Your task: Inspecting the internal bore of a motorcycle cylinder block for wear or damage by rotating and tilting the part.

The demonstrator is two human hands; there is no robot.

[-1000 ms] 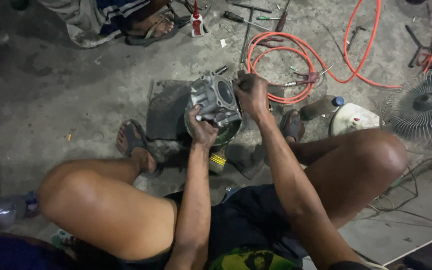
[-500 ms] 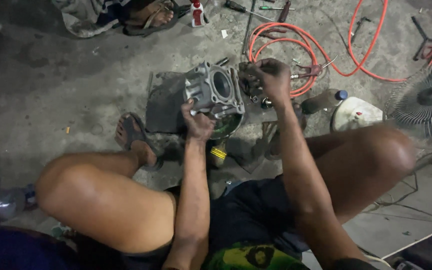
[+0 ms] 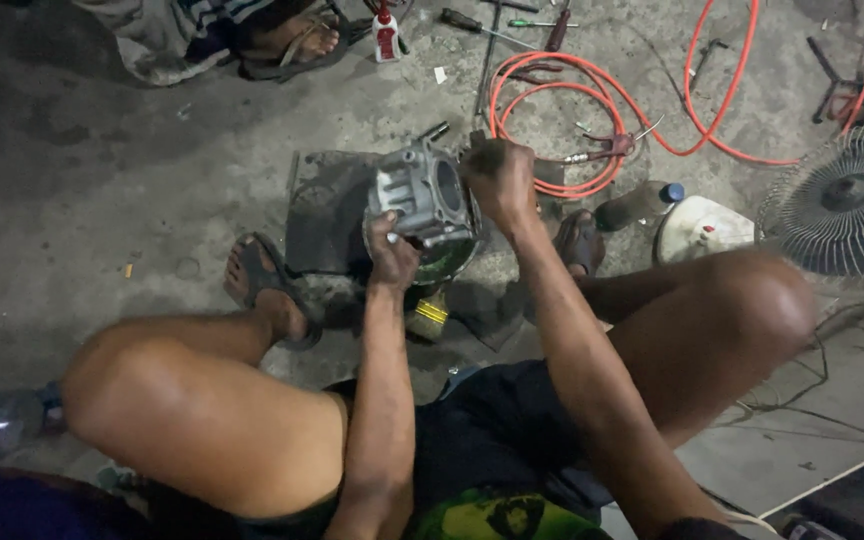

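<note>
Two hands work on one part: a grey cast-metal engine cylinder with a round bore, propped on edge over a dark mat on the concrete floor, between the seated person's sandalled feet. The left hand is closed around the cylinder's near lower edge, steadying it. The right hand is a closed fist just right of the cylinder, at its upper edge; whether it grips a small tool or a part of the casting cannot be told.

Compared with a second ago, the cylinder has been tipped up so that its bore now faces right and toward the camera, and the right hand has shifted from on top of the casting to its right side, so the open bore is now exposed.

Farther off lie a coiled orange air hose, a small red-and-white bottle and, at right, a grey wire-guarded fan.
</note>
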